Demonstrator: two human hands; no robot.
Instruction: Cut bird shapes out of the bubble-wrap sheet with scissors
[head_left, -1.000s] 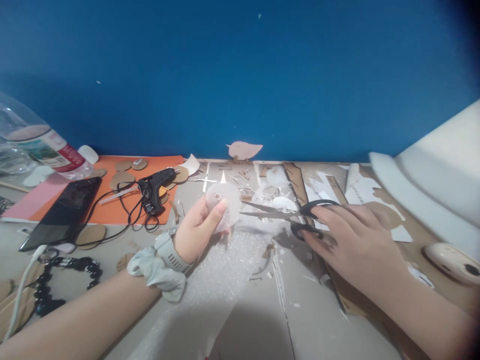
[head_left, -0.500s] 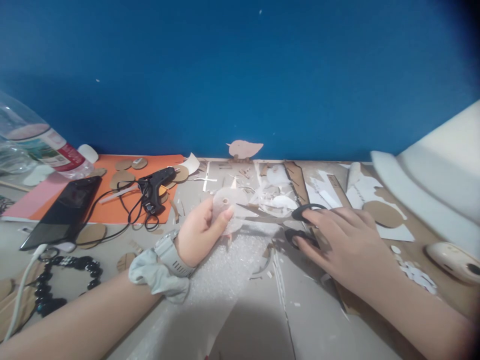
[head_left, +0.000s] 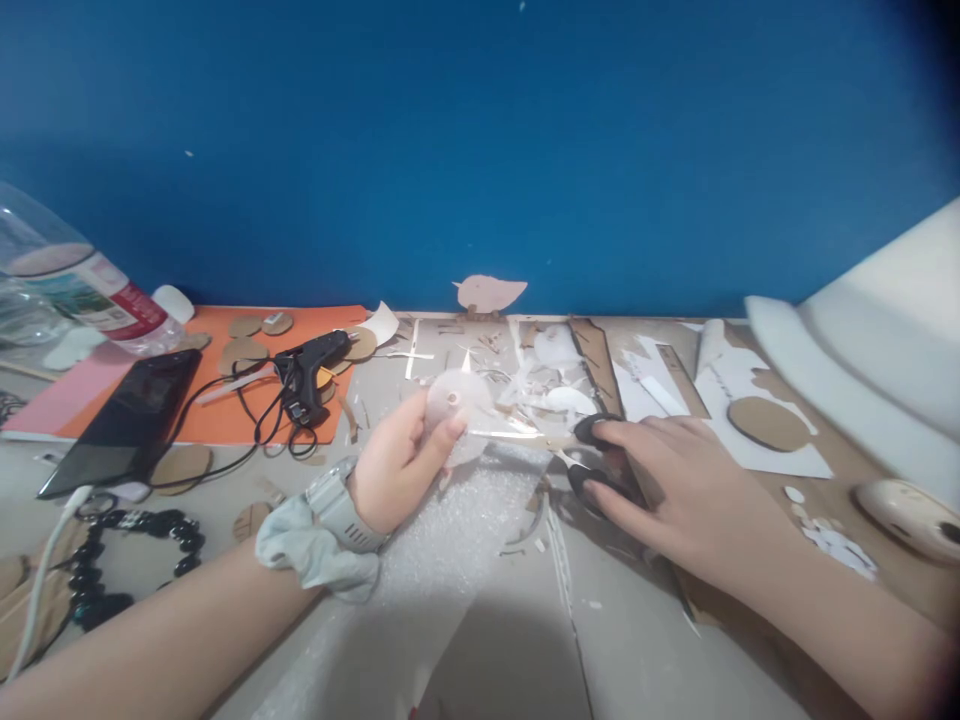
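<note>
My left hand (head_left: 394, 462) pinches a thin translucent disc (head_left: 455, 402) with a small hole in its middle, held up over a sheet of white foam wrap (head_left: 435, 560). A watch and a grey scrunchie sit on that wrist. My right hand (head_left: 682, 490) has its fingers in the black handles of a pair of scissors (head_left: 577, 445). The blades point left and reach the disc's lower edge.
A black glue gun (head_left: 307, 365) with its cord lies on an orange sheet (head_left: 217, 420). A phone (head_left: 124, 420), a plastic bottle (head_left: 82, 290), dark beads (head_left: 112, 570), cardboard rounds and paper scraps lie about. White foam (head_left: 870, 350) fills the right.
My right hand has brought the scissors leftward until the blades meet the disc. My left hand has shifted slightly with the disc.
</note>
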